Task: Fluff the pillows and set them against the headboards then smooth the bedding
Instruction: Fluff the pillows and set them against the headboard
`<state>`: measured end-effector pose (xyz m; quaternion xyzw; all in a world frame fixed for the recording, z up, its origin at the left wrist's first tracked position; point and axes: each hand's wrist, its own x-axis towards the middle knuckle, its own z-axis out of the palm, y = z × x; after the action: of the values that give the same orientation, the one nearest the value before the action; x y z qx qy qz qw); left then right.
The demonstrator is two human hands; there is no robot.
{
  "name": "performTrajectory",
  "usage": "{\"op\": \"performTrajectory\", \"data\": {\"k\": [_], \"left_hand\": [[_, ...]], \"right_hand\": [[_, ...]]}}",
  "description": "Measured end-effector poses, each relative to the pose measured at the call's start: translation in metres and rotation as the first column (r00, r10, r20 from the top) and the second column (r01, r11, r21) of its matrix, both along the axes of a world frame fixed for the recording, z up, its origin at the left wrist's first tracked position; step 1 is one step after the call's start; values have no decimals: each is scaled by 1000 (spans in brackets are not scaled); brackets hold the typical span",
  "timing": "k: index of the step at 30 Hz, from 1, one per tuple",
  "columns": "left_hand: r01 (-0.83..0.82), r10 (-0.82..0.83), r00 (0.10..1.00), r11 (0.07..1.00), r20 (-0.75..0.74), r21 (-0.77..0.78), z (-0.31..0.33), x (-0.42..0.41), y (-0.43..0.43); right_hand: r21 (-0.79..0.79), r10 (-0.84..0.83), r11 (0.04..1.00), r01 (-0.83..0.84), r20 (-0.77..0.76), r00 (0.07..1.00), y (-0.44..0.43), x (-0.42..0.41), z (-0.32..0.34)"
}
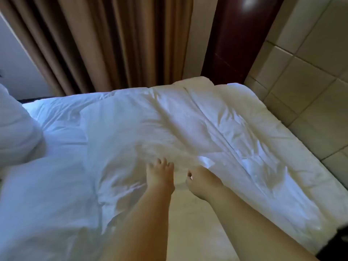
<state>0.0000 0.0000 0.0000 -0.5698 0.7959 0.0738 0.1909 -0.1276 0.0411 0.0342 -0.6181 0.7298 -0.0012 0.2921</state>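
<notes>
A wrinkled white duvet (131,129) covers the bed, with folds running toward the far right corner. My left hand (160,176) lies flat on the duvet near the middle, fingers spread and holding nothing. Just right of it, my right hand (201,181) has its fingers curled beside a small raised fold of the fabric; whether it pinches the cloth is unclear. One white pillow (17,129) shows at the left edge, lying on the bed. The headboard is out of view.
Brown curtains (94,44) hang behind the bed's far side. A dark wooden post (235,38) stands at the far right corner, and a tiled wall (310,72) runs close along the bed's right edge.
</notes>
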Motion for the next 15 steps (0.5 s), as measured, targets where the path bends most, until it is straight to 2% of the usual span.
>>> {"op": "performTrajectory", "data": {"k": [2,4,6,10,11,13,15], "left_hand": [[-104,96,976,994,193,32,-18,23,-18],[-179,170,944,984,282,7,-43,47,-30],[-175,166,945,985,281,8,-60,57,-39],[-63,74,990,994,124,-86,-77,65,-52],[-28,41,991,994,131,-101,-75,67,-56],[-29,37,995,996,94,-88,-71,68,-66],[-76,79,995,996,62,-54,-65,67,-80]], "right_hand": [[64,21,998,-22,13,1000,-22,18,-26],[172,58,984,-52,-25,998,-34,35,-47],[220,51,975,-43,-30,998,-46,47,-70],[248,-13,969,2,42,999,-64,68,-102],[251,-32,968,15,66,997,-66,73,-107],[279,-102,959,54,160,982,-69,82,-113],[335,-287,926,176,317,904,-73,89,-115]]}}
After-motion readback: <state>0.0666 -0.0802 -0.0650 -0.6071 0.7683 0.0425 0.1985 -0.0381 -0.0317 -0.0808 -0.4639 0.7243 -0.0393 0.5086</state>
